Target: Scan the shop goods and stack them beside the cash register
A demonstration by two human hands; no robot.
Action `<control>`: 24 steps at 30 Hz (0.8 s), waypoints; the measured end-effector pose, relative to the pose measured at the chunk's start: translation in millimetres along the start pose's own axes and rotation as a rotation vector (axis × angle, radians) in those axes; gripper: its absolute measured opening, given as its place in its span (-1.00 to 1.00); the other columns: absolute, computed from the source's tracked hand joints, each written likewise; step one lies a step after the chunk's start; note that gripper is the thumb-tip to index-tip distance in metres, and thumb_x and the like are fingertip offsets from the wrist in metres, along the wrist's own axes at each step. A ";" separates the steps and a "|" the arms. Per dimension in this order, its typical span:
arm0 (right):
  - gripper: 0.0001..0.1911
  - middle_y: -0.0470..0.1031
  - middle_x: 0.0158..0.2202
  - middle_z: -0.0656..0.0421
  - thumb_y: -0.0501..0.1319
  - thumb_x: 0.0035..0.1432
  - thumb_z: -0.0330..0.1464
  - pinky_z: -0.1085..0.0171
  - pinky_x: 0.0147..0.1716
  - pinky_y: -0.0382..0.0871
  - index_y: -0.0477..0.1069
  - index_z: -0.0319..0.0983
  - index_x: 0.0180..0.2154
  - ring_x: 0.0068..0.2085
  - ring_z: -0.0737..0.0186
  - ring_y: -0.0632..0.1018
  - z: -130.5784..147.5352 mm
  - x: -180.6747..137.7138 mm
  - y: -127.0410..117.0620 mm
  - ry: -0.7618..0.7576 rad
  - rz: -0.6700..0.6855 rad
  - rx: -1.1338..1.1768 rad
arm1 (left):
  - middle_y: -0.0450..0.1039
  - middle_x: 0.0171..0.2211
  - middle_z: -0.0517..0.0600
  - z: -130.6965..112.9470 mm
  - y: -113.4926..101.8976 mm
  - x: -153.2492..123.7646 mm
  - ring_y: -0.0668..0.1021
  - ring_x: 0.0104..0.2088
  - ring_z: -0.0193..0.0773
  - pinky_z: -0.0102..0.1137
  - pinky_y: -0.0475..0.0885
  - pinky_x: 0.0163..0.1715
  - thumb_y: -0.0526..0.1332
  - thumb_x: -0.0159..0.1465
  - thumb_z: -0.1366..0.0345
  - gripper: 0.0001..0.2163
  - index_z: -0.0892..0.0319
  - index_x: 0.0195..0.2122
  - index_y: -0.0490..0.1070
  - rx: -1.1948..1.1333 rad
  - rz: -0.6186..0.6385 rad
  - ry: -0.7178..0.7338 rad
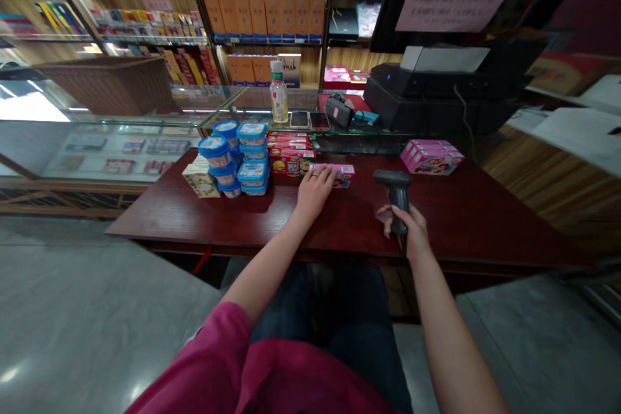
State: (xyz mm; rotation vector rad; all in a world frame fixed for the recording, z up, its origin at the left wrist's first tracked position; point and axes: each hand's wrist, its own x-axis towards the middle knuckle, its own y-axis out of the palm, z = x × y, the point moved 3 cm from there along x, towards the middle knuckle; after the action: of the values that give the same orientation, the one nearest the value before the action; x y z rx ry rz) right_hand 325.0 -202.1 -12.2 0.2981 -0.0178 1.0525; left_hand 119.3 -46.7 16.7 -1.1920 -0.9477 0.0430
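Two bare hands show in the head view, both over a dark red wooden table [485,213]. The left hand [316,189] lies on a small pink box [345,176], its fingers bent over the top; I cannot tell whether they grip it or only rest there. The right hand [413,229] has its fingers closed around the handle of a black handheld scanner [399,196], held upright with its head uppermost, to the right of the pink box.

Just left of the pink box sit red packages [292,163], and beside these stand stacked blue-lidded tubs [253,171], with a pale patterned carton [201,179] at their left. Several pink packs [433,158] lie together near the table's far right side. Behind, a bottle [279,98] with a pale cap stands upright on a glass counter [252,101], near a dark device [339,111].
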 end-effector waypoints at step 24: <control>-0.70 0.68 -0.30 0.11 0.47 0.03 -0.13 0.23 -0.69 0.41 0.53 -0.18 -0.32 -0.67 0.29 0.46 -1.9 2.2 -4.8 0.021 0.010 -0.063 | 0.10 0.49 0.24 67.3 -17.9 -37.7 0.16 0.50 -0.05 -0.03 0.16 0.45 -0.01 0.45 0.45 -0.52 0.24 0.39 0.24 0.007 -0.027 -0.410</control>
State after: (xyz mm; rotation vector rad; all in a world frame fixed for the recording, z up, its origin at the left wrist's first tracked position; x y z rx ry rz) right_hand 329.9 -202.0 -14.8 0.2299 -0.0333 1.0631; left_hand 44.4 -21.2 11.6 -1.1858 -1.3201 0.2774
